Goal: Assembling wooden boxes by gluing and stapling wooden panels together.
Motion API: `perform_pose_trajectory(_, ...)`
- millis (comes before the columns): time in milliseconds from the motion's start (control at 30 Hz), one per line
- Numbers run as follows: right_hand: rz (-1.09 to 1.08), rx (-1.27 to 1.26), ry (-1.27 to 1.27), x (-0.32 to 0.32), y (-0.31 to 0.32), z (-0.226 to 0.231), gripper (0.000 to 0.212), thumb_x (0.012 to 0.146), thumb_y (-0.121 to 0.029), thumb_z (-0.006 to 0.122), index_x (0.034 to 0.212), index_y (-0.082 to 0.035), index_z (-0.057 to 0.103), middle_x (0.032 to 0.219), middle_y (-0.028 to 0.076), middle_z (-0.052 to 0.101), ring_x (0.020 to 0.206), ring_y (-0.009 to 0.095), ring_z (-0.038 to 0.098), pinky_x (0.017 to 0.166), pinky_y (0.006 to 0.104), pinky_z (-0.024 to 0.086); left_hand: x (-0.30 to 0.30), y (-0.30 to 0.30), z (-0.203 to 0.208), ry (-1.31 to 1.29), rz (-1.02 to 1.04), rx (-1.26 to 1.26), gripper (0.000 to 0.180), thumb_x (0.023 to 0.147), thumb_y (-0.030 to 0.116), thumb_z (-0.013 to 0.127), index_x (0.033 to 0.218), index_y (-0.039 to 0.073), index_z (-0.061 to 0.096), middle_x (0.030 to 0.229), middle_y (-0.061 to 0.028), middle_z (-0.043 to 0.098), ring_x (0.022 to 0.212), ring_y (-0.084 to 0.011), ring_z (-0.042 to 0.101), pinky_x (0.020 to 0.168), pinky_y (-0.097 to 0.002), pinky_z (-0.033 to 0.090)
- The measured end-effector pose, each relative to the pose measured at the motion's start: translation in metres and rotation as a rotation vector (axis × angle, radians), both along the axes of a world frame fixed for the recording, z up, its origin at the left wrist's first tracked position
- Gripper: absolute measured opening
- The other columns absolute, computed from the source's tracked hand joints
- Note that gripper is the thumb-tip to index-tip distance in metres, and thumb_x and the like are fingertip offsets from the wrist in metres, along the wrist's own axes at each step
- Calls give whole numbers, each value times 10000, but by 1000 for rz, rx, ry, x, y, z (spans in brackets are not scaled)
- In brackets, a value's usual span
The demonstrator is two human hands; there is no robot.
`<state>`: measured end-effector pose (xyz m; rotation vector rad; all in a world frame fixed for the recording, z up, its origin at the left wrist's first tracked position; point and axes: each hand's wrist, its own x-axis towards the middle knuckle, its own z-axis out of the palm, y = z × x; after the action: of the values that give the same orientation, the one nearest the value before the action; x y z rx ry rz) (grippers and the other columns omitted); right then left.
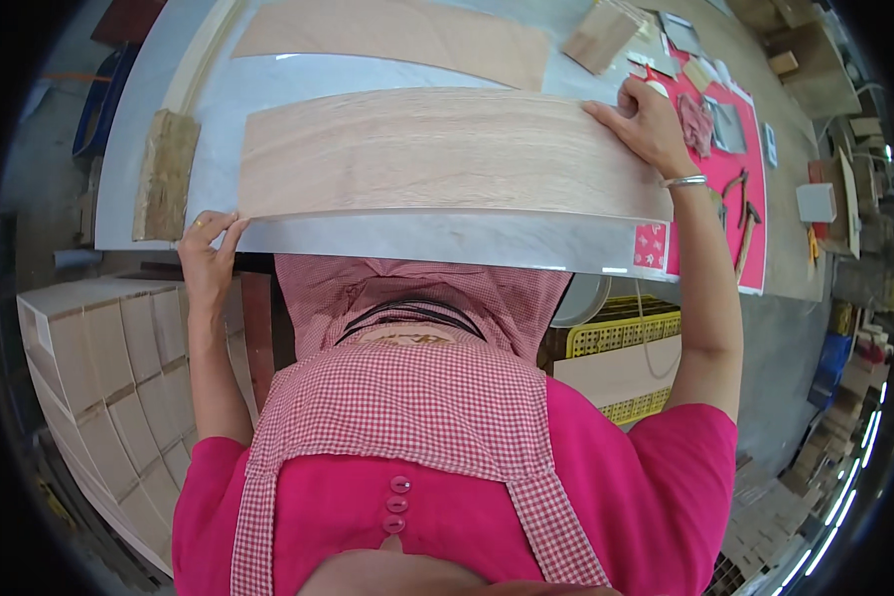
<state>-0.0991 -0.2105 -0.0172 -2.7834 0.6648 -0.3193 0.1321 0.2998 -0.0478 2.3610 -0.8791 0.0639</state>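
Left hand (209, 246) pinches the near left corner of a pale wooden board (437, 154) stretched along the near edge of the desk (447, 240), while the right hand (638, 121), fingers bent, touches the board's far edge toward the right, gripping or not I cannot tell.

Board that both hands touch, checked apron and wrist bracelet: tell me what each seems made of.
Board: bare wood or veneered sheet, judging by the pale, matt face and fine lengthwise grain.
Apron: woven cloth, possibly cotton, matt; soft creases and folds show.
Bracelet: probably polished metal, from its silvery colour and bright highlights; coated plastic cannot be ruled out.
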Motion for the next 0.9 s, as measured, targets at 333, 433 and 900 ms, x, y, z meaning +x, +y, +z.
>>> perform_pose_trajectory(333,-173,51,-290,-104,8,5,148,899,-108,642,957,27,658,861,171,652,786,314,638,731,369,502,-3,6,0,-84,12,9,114,795,39,751,890,-17,726,781,-111,668,734,-187,631,698,-292,473)
perform_pose_trajectory(433,-167,-12,-255,-158,30,-10,125,886,-18,613,995,32,648,833,178,632,760,276,636,699,341,501,-5,3,1,-24,8,15,107,786,34,755,879,-11,728,777,-115,667,738,-201,639,690,-295,475)
perform_pose_trajectory(900,-239,160,-234,-158,63,-20,143,808,-1,700,933,37,641,782,143,603,630,239,594,595,340,476,4,3,0,18,-1,11,110,815,59,746,877,-24,710,766,-111,653,707,-210,615,681,-304,459)
